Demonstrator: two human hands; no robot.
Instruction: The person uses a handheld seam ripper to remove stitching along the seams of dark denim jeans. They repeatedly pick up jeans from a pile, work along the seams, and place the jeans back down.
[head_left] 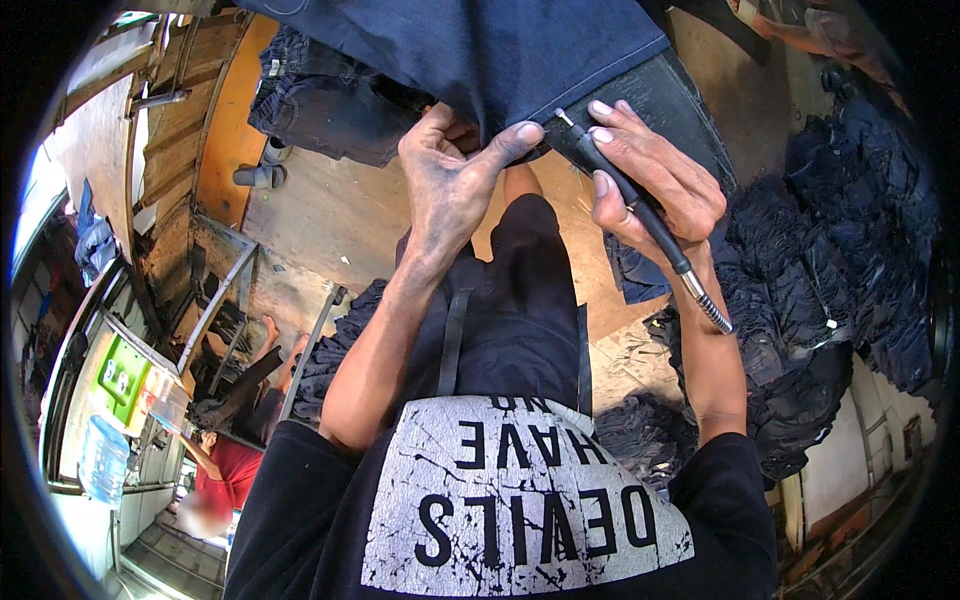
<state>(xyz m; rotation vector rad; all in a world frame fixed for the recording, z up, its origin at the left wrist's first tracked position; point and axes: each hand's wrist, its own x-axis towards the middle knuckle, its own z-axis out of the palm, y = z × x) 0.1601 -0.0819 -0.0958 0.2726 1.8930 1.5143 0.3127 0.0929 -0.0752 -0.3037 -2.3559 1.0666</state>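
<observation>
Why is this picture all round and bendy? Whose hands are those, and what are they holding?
There's no robot here, just a person with bare hands. A wide, fisheye camera on their head looks down, so straight things bend near the rim.

The left hand pinches the edge of some dark blue cloth, which partly covers a flat dark board. The right hand has a pen-shaped tool in its grip, its metal tip near the cloth's edge. I can't tell if it touches.

Piles of dark fabric are on the right; someone in red is at lower left.
</observation>
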